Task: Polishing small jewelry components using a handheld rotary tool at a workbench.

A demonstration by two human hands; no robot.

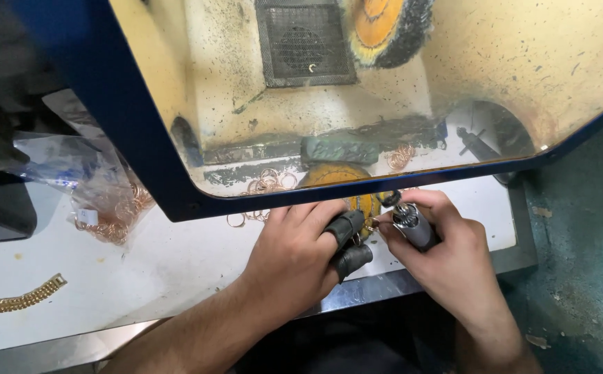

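Looking down at a white bench top (177,256), we see both hands working just under the near edge of a blue-framed clear hood (142,138). Our left hand (298,260) has dark rubber covers on its thumb and forefinger (346,225), and these pinch a small gold ring (369,224) held against a yellow buffing disc (350,190) lying on the bench. Our right hand (454,256) is clenched around a silver handheld rotary tool (412,225), whose tip points left and meets the ring between the two hands. Whether the tip is turning we cannot tell.

Loose copper-coloured rings (270,183) lie scattered on the bench behind the hood, just left of the disc, and a few more (400,158) sit farther right. A grey-green block (339,149) rests just beyond the disc. On the far wall are a dark vent grille (305,41) and an orange wheel with dark bristles (388,28). At the left, a clear plastic bag (101,187) holds more rings, and a gold chain bracelet (18,298) lies near the left edge.
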